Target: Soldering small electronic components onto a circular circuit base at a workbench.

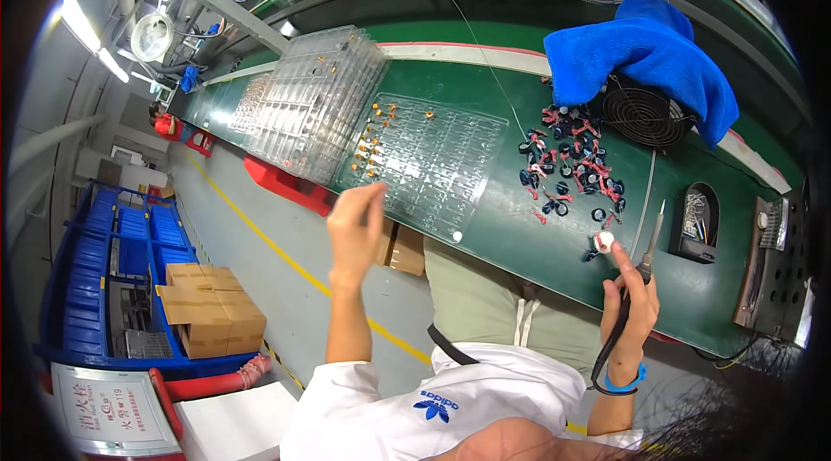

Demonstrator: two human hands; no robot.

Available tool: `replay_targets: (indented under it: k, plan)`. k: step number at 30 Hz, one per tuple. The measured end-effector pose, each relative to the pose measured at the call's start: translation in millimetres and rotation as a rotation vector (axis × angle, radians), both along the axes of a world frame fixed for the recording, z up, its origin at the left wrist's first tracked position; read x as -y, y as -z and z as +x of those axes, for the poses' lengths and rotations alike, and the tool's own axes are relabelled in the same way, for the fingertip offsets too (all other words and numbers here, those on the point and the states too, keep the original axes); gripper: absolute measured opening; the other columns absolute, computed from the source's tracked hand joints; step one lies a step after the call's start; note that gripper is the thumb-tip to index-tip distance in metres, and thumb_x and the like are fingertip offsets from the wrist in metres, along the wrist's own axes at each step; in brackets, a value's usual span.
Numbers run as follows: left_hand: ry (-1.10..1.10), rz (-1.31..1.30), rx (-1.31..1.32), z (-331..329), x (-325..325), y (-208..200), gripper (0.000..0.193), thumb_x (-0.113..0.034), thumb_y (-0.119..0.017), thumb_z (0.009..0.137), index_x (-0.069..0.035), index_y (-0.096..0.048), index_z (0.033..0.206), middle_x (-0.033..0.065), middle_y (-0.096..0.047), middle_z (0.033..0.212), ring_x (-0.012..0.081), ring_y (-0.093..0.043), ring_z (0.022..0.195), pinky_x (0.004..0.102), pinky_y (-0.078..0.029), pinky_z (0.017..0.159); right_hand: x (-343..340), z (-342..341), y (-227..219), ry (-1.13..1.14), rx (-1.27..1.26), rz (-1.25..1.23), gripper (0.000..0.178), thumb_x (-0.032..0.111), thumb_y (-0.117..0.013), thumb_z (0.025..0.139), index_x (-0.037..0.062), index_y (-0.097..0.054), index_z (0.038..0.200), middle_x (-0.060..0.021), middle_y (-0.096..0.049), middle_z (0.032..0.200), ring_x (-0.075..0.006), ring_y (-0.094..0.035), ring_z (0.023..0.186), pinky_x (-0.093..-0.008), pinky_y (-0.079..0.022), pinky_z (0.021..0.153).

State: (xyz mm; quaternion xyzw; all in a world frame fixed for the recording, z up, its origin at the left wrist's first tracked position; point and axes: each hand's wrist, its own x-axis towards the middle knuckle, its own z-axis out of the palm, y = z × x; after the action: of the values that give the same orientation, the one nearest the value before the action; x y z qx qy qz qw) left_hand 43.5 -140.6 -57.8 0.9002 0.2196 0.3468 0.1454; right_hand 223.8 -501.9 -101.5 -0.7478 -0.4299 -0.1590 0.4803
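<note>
My right hand (pixel 636 309) grips a soldering iron (pixel 647 262), its tip pointing away from me and its dark cord running down past my wrist. A round white piece (pixel 605 240) shows at the outstretched index fingertip, beside a small dark part with red wire. My left hand (pixel 357 223) is raised at the bench's near edge, thumb and fingers drawn together; whatever they hold is too small to make out. Just beyond it lies a clear plastic tray (pixel 472 145) with small orange pieces (pixel 374 149) along its left side. Small dark round parts with red wires (pixel 571 158) lie in a loose heap.
Stacked clear trays (pixel 316 106) stand left of the flat tray. A round black fan (pixel 645 110) sits under a blue towel (pixel 640 54) at the far right. Nearer are a black holder (pixel 695 223) and a metal box (pixel 770 262). A thin wire hangs over the green bench (pixel 519 245).
</note>
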Motion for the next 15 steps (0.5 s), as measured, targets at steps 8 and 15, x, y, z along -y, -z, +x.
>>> replay_targets:
  k: [8, 15]
  plan:
    - [-0.145, 0.158, -0.072, -26, -28, 34, 0.025, -0.001, -0.073, 0.093, -0.002, -0.075, 0.118, 0.0145, -0.073, 0.107, 0.0245, -0.07, 0.088, 0.0344, -0.057, 0.077, -3, -3, 1, 0.019, -0.015, 0.044, 0.046, -0.007, -0.073, 0.088, 0.0009, -0.057, 0.13, -0.0235, -0.073, 0.123, -0.0322, -0.07, 0.088, -0.034, -0.055, 0.068]
    - [-0.056, 0.178, 0.09, -31, -28, 49, 0.028, 0.007, -0.074, 0.089, -0.001, -0.076, 0.115, 0.014, -0.075, 0.104, 0.0274, -0.071, 0.095, 0.0339, -0.057, 0.082, 0, -3, 0, 0.005, -0.004, 0.029, 0.048, -0.007, -0.074, 0.087, 0.0009, -0.056, 0.132, -0.0235, -0.073, 0.123, -0.029, -0.066, 0.077, -0.0332, -0.053, 0.065]
